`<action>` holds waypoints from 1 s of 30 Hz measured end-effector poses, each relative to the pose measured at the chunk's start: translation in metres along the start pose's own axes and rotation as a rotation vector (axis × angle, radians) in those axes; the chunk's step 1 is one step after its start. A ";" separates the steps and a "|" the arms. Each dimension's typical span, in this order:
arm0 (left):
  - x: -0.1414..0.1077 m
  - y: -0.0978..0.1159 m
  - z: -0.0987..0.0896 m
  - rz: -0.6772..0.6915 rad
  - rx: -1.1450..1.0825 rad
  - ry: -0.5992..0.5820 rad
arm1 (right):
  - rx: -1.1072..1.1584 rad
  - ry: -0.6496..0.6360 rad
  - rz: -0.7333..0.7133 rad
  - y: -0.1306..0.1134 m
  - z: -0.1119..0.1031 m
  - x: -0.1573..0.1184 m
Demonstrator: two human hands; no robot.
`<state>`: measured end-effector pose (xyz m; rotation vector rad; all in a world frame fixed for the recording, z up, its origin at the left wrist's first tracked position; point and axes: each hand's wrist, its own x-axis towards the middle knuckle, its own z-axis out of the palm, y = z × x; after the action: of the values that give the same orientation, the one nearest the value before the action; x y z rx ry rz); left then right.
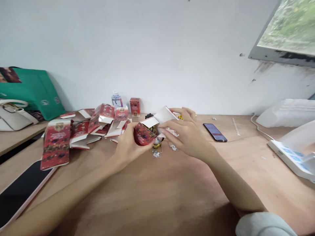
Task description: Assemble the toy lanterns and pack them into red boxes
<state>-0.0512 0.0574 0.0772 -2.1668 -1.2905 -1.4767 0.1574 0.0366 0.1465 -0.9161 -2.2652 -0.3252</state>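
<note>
My left hand (126, 146) is wrapped round a red printed cardboard box (143, 135), which is tilted with its open end to the right. White inner flaps stand up from that end. At the opening is my right hand (190, 136), its fingers bent against the flaps; part of its grip is hidden by the cardboard. Behind and below the box, small dark and gold figures (157, 143) show in part on the table. Small white pieces in clear packets (156, 153) lie just in front of them.
Several opened red boxes (102, 118) are heaped at the left. A small red box (135, 107) and a white-capped bottle (116, 99) stand by the wall. A phone (215, 132) and a power strip (290, 157) lie right; a tablet-like device (22, 186) lies front left.
</note>
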 end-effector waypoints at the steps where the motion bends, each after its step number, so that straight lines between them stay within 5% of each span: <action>1: -0.001 0.000 0.000 0.037 0.013 0.007 | 0.048 -0.076 0.044 -0.001 -0.001 0.001; 5: -0.003 0.001 -0.005 0.211 0.137 0.010 | 0.227 -0.217 0.219 -0.003 0.001 0.004; 9: -0.004 0.002 -0.007 0.386 0.241 0.093 | 0.430 -0.098 0.353 -0.001 0.017 0.004; 16: -0.010 -0.005 -0.005 0.385 0.190 0.117 | 0.577 0.135 0.480 0.000 0.042 0.002; 24: -0.017 -0.007 0.008 0.145 0.205 -0.006 | 0.457 0.049 0.506 -0.001 0.049 0.002; 30: -0.015 -0.012 0.010 0.184 0.162 -0.059 | 0.303 0.202 0.480 0.004 0.035 0.002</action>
<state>-0.0550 0.0621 0.0562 -2.1716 -1.1497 -1.2041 0.1418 0.0563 0.1213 -1.1637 -1.7785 0.1317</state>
